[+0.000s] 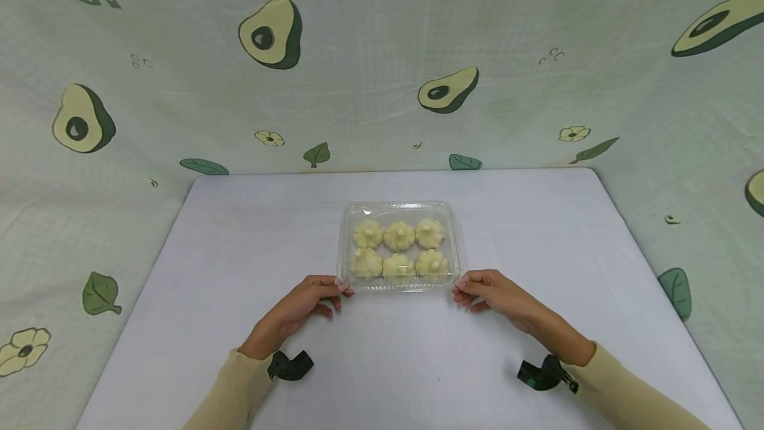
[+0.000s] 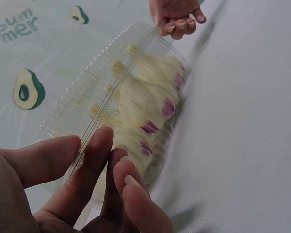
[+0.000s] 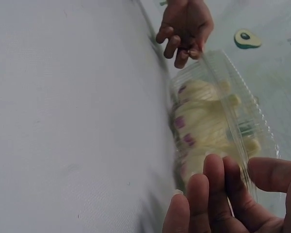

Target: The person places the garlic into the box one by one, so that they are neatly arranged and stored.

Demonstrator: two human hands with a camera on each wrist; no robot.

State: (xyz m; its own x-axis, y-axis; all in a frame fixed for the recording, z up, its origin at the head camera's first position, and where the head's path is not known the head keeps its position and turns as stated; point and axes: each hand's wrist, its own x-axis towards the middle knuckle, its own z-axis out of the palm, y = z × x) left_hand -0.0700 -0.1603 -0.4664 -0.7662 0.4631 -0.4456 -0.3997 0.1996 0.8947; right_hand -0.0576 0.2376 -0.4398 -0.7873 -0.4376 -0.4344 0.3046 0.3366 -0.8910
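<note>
A clear plastic clamshell box [image 1: 396, 210] lies in the middle of the table in the head view. Inside, in two rows, sit several pale garlic bulbs [image 1: 398, 236], with purple patches on their sides in both wrist views. My left hand [image 1: 307, 300] pinches the rim at the near left corner between thumb and fingertips. At the near right corner, my right hand [image 1: 495, 294] pinches the same rim [image 3: 235, 124] in the same way. The left wrist view shows the seam [image 2: 121, 82] where lid and base meet, with the lid down.
A white cloth covers the table [image 1: 256, 231]. Behind it and along both sides hangs a pale curtain [image 1: 358, 32] printed with avocados and leaves. A black wrist mount [image 1: 291, 365] is on the left forearm, another black mount [image 1: 540, 372] on the right.
</note>
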